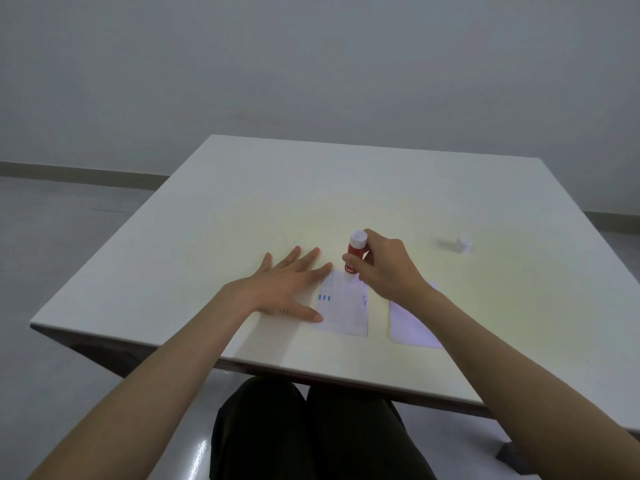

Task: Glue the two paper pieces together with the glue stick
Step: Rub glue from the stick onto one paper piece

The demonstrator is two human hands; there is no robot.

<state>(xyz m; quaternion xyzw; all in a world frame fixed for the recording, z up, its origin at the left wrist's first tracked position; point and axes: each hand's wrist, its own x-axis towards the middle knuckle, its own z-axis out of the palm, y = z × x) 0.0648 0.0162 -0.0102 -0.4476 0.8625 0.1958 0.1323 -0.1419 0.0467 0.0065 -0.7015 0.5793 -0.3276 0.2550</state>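
A white paper piece with small blue marks lies flat near the table's front edge. My left hand rests open and flat beside it, with fingertip and thumb touching its left edge. My right hand grips a red and white glue stick, tilted, its lower tip touching the paper's far edge. A second white paper piece lies to the right, partly hidden under my right forearm. The glue stick's white cap sits apart at the right.
The white table stands in front of a plain wall, with grey floor to the left. My dark-trousered legs are below the front edge.
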